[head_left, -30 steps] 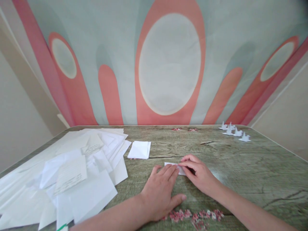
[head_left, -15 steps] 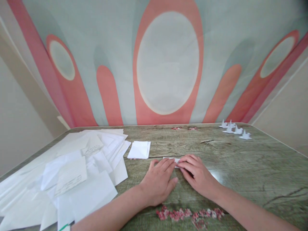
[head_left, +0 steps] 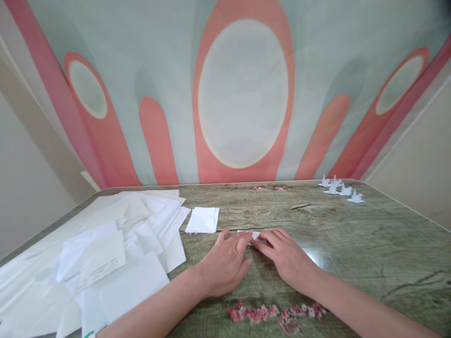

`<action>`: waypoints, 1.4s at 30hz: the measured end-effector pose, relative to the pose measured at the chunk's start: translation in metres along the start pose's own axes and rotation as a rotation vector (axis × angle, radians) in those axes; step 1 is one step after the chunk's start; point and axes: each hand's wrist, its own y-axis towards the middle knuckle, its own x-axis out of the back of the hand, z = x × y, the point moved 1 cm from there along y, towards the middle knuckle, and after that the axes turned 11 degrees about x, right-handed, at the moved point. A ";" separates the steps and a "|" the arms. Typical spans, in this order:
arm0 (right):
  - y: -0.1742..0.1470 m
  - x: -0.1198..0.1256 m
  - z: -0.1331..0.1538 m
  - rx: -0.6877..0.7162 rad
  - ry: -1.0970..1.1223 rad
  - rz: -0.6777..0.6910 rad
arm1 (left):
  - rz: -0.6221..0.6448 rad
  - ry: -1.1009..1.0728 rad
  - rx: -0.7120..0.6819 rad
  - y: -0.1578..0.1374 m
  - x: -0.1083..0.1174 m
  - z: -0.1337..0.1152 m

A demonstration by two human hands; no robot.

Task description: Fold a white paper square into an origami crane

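A small folded piece of white paper (head_left: 256,235) lies on the table between my two hands, mostly hidden under fingers. My left hand (head_left: 227,264) rests on its left part, palm down, fingers stretched out and thumb apart. From the other side, my right hand (head_left: 287,258) has its thumb and fingertips closed on the paper's right part, near the left fingertips. Just beyond the left hand sits a neat stack of white paper squares (head_left: 202,219).
Loose white sheets (head_left: 130,286) spread over the table's left side, some with printing. Several folded paper cranes (head_left: 355,196) stand at the far right. The wood-grain table (head_left: 352,244) has a floral print (head_left: 260,313) near me. A patterned wall (head_left: 243,94) rises behind.
My right fingertips have slid left along the paper, closer to the left hand. The left fingers have bent slightly and shifted. The whole view has moved a little.
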 end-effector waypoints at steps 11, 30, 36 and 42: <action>-0.005 -0.003 0.007 0.081 -0.144 0.028 | 0.036 0.077 -0.061 -0.003 -0.001 0.002; -0.004 -0.001 0.011 0.006 -0.272 0.138 | 0.048 0.094 -0.108 -0.001 0.001 0.006; -0.012 0.004 0.006 -0.032 -0.341 0.164 | 0.060 0.092 -0.096 -0.002 0.001 0.006; -0.017 -0.002 0.008 -0.032 -0.306 0.072 | 0.069 0.067 -0.097 -0.002 0.004 0.006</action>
